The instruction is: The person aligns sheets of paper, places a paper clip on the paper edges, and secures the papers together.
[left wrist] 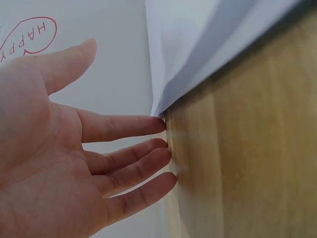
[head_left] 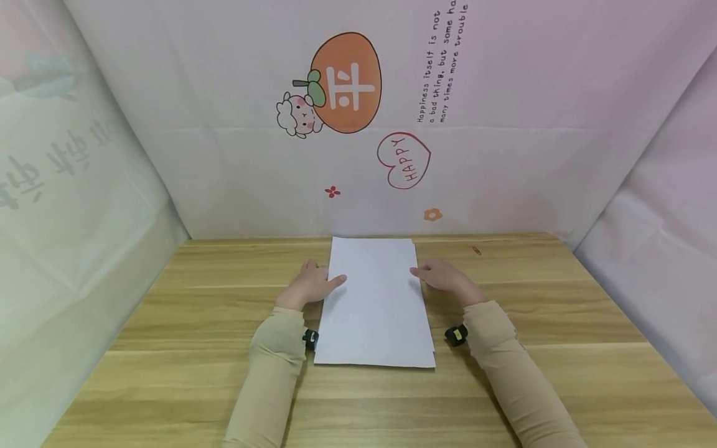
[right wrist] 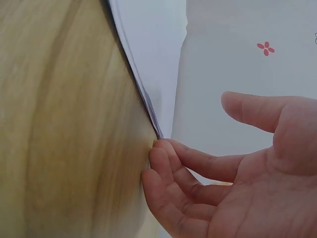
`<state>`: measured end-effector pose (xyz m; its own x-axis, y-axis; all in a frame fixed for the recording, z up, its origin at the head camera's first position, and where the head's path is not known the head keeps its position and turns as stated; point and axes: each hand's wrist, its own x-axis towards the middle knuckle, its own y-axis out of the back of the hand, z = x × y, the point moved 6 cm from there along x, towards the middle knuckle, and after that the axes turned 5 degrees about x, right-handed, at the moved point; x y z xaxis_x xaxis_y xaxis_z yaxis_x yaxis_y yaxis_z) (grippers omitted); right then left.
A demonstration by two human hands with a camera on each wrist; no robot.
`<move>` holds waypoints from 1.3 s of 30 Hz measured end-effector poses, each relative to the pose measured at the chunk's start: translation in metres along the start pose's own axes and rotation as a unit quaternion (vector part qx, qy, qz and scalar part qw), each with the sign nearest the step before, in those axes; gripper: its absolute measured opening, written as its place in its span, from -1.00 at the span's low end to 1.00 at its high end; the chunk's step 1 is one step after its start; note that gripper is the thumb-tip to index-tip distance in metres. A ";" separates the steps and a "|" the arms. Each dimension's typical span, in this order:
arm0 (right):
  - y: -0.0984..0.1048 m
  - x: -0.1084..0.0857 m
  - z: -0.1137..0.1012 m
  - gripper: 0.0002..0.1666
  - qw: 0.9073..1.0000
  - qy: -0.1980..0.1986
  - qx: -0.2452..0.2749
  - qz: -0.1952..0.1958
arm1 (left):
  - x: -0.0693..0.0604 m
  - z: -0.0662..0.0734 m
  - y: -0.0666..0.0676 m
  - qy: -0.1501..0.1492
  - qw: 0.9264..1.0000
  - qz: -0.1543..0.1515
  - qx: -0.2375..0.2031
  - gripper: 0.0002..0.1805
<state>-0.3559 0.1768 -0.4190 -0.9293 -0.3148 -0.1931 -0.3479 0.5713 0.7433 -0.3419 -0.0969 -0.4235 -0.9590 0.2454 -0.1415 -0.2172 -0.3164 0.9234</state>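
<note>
A small stack of white paper (head_left: pixel 372 305) lies on the wooden table, its sheets slightly out of line at the right edge and lower corners. At its left edge is my left hand (head_left: pixel 310 283), thumb raised apart from the fingers. In the left wrist view the fairly straight fingers (left wrist: pixel 129 125) reach the tabletop, the index tip at the paper's edge. My right hand (head_left: pixel 445 277) is at the opposite edge. The right wrist view shows its fingers (right wrist: pixel 198 161) gently bent, with tips against the paper's side and the thumb held away. Neither hand pinches the sheets.
A small reddish paper clip (head_left: pixel 476 251) lies on the table (head_left: pixel 224 323) toward the back right. Behind the table hangs a white printed cloth (head_left: pixel 252 180), with more cloth along both sides. Black wrist devices (head_left: pixel 456 336) sit beside the sleeves.
</note>
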 end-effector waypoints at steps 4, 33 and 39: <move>0.000 0.000 0.001 -0.50 1.000 -0.004 0.008 -0.001 | 0.000 0.001 -0.001 0.005 1.000 -0.003 -0.005 -0.21; -0.005 0.003 0.010 -0.44 0.977 -0.095 0.188 -0.013 | 0.001 0.000 0.000 -0.008 0.998 -0.003 -0.061 -0.26; -0.007 0.003 0.012 -0.35 0.965 -0.126 0.229 -0.012 | 0.000 0.002 0.003 -0.013 0.997 -0.001 -0.081 -0.36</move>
<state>-0.3580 0.1804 -0.4326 -0.9008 -0.1706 -0.3994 -0.3343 0.8594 0.3870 -0.3418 -0.0961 -0.4200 -0.9541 0.2687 -0.1323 -0.2476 -0.4588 0.8533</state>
